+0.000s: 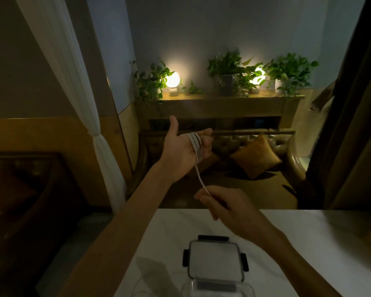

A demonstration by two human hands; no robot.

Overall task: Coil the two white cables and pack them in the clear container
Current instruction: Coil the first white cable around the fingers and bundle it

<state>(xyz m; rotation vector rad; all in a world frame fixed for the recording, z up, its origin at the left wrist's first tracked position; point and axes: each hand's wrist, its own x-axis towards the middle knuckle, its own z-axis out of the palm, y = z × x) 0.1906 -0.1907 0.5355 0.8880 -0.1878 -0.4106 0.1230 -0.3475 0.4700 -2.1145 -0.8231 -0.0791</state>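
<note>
Now, left to right, we note:
Left hand point(183, 150): raised palm-up beyond the table's far edge, thumb spread wide, fingers curled with a white cable point(195, 144) wound in several loops around them.
Cable tail: runs taut from the loops down to the right hand.
Right hand point(227, 205): above the table's far edge, fingertips pinching the cable.
Second cable: we think a faint thin loop lies at the table's near edge, left of the container; too dim to confirm.
Clear container point(215, 261): on the white table point(308, 243), near edge, middle, black clips around its rim.
</note>
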